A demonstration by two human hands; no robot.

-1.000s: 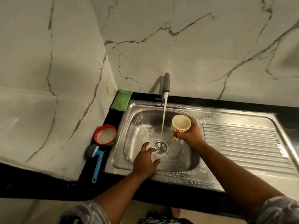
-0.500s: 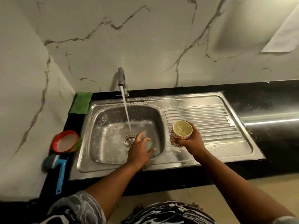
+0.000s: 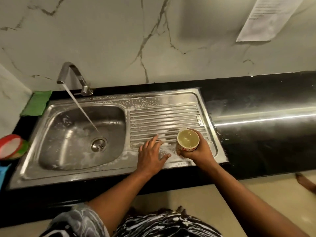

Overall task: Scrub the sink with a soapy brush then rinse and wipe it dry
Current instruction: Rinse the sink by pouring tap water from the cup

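A steel sink (image 3: 51, 161) with a ribbed drainboard (image 3: 164, 115) sits in a black counter, with soap foam along its rims. The tap (image 3: 71, 74) runs a stream of water into the basin near the drain (image 3: 99, 144). My right hand (image 3: 196, 151) grips a small patterned cup (image 3: 187, 140) full of water over the near end of the drainboard. My left hand (image 3: 152, 154) lies flat with spread fingers on the wet drainboard just left of the cup. The blue brush (image 3: 3, 173) shows only as a sliver at the left edge.
A green cloth (image 3: 36, 103) lies on the counter behind the basin's left corner. A red-rimmed round tub (image 3: 10, 146) sits at the far left. Black counter (image 3: 256, 117) stretches to the right. A paper sheet (image 3: 266, 16) hangs on the marble wall. A foot (image 3: 306, 183) shows at right.
My left hand left the basin near the drain and now rests on the drainboard. My right hand carried the filled cup from the tap stream to the right. The view shifted right.
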